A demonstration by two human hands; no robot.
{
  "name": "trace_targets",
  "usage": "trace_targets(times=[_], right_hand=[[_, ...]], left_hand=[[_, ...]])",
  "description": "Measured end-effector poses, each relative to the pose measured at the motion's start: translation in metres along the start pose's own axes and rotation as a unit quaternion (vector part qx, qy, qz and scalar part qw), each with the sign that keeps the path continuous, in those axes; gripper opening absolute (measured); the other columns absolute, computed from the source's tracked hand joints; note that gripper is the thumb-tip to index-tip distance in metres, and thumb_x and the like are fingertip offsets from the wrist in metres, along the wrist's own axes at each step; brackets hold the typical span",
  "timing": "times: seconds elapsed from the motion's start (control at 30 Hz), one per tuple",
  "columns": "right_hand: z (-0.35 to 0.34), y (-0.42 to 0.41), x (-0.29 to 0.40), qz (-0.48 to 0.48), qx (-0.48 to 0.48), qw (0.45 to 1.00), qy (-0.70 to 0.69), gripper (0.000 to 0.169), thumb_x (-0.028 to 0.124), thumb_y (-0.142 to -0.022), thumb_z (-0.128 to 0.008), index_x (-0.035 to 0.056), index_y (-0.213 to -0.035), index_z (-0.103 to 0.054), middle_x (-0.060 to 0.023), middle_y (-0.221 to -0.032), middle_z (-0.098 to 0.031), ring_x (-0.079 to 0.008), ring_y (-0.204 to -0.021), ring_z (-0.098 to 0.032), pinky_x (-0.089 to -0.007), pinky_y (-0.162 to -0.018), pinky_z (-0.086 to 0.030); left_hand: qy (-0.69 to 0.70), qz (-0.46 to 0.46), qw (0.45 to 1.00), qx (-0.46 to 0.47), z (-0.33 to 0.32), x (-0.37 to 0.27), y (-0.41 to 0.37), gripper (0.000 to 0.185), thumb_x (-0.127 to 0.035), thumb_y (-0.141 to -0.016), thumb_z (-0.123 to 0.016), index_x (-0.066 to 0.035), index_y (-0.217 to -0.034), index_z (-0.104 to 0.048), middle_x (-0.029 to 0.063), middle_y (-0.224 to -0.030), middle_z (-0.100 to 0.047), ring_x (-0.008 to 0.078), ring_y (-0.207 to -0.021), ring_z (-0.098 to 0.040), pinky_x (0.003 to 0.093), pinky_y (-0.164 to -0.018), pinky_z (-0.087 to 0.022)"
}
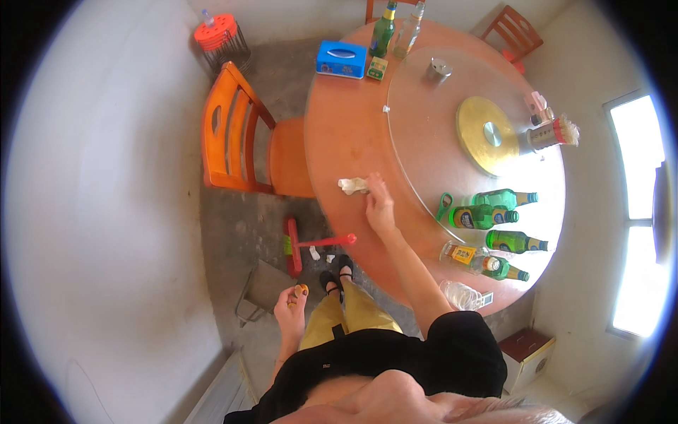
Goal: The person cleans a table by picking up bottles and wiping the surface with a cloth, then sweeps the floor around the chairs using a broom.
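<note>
My right hand [380, 204] is over the near left part of the round wooden table [344, 127], its fingertips at the right end of a crumpled white tissue [351, 185]. The fingers hide that end, so whether they grip it cannot be told. Lower and away from the table, my left hand [290, 312] is closed around small gold-orange pieces that look like bottle caps [301, 290]. To the right on the glass turntable [424, 132] lie or stand several green beer bottles [469, 217], a clear bottle [461, 255] and a green-handled tool [444, 205].
A wooden chair [238, 132] stands against the table's left side. Below are a red broom [293, 249], a grey dustpan [269, 286] and tissue scraps [314, 253]. The table also bears a blue tissue box [341, 59], a metal ashtray [439, 69] and stacked clear cups [461, 294].
</note>
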State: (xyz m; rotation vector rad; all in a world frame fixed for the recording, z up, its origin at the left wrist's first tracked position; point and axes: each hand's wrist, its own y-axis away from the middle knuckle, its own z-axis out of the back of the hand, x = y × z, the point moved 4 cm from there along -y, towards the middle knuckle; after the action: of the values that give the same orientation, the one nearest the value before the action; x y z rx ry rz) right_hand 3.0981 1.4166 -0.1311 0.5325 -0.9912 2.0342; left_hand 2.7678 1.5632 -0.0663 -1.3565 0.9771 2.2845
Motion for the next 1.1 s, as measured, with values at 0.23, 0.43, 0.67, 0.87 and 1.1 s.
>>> trace_targets(times=[0.23, 0.43, 0.67, 0.87, 1.1], right_hand=[[-0.015, -0.013, 0.024, -0.211, -0.095, 0.97, 0.081, 0.032, 0.009, -0.081, -0.071, -0.0006, -0.109, -0.059, -0.0233, -0.107, -0.054, -0.0405, -0.105, -0.049, -0.0482, -0.089, -0.042], [-0.031, -0.002, 0.017, -0.097, 0.005, 0.994, 0.055, 0.023, 0.005, -0.077, -0.07, 0.002, -0.099, -0.063, -0.0174, -0.105, -0.058, -0.0379, -0.101, -0.053, -0.0468, -0.086, -0.046], [-0.021, -0.067, -0.034, 0.018, 0.034, 0.998, 0.045, 0.015, -0.001, -0.076, -0.057, 0.008, -0.085, -0.064, -0.007, -0.082, -0.063, -0.0303, -0.079, -0.057, -0.042, -0.067, -0.047], [-0.069, -0.143, -0.06, 0.058, -0.002, 0.995, 0.075, 0.008, 0.0, -0.073, -0.058, 0.0046, -0.076, -0.064, -0.0123, -0.081, -0.064, -0.032, -0.078, -0.058, -0.0437, -0.071, -0.047], [-0.032, -0.017, -0.004, 0.114, 0.088, 0.99, -0.007, 0.017, -0.003, -0.074, -0.058, 0.0053, -0.085, -0.068, -0.0117, -0.087, -0.066, -0.0325, -0.086, -0.061, -0.0428, -0.078, -0.05]], left_hand=[[-0.018, -0.013, 1.0, -0.014, 0.005, 0.004, 0.002, 0.026, -0.018, -0.088, -0.073, 0.002, -0.103, -0.065, -0.002, -0.066, -0.055, 0.0048, -0.061, -0.046, 0.0221, -0.056, -0.037], [-0.017, -0.008, 1.0, -0.017, 0.005, -0.002, 0.0, 0.025, -0.016, -0.087, -0.073, 0.001, -0.103, -0.065, -0.0017, -0.065, -0.054, 0.0049, -0.06, -0.046, 0.0223, -0.056, -0.037], [-0.003, 0.016, 0.999, -0.039, 0.012, 0.01, -0.001, 0.023, -0.015, -0.086, -0.073, 0.002, -0.101, -0.066, -0.0026, -0.065, -0.053, 0.0041, -0.06, -0.045, 0.0222, -0.055, -0.036], [-0.018, 0.028, 0.998, -0.044, 0.01, 0.013, -0.004, 0.023, -0.014, -0.086, -0.073, 0.002, -0.101, -0.066, -0.0027, -0.065, -0.053, 0.0041, -0.06, -0.044, 0.0219, -0.055, -0.035], [0.024, 0.015, 0.999, -0.036, -0.004, 0.007, -0.011, 0.024, -0.015, -0.086, -0.073, 0.002, -0.102, -0.065, -0.0019, -0.065, -0.055, 0.0046, -0.061, -0.046, 0.0218, -0.056, -0.037]])
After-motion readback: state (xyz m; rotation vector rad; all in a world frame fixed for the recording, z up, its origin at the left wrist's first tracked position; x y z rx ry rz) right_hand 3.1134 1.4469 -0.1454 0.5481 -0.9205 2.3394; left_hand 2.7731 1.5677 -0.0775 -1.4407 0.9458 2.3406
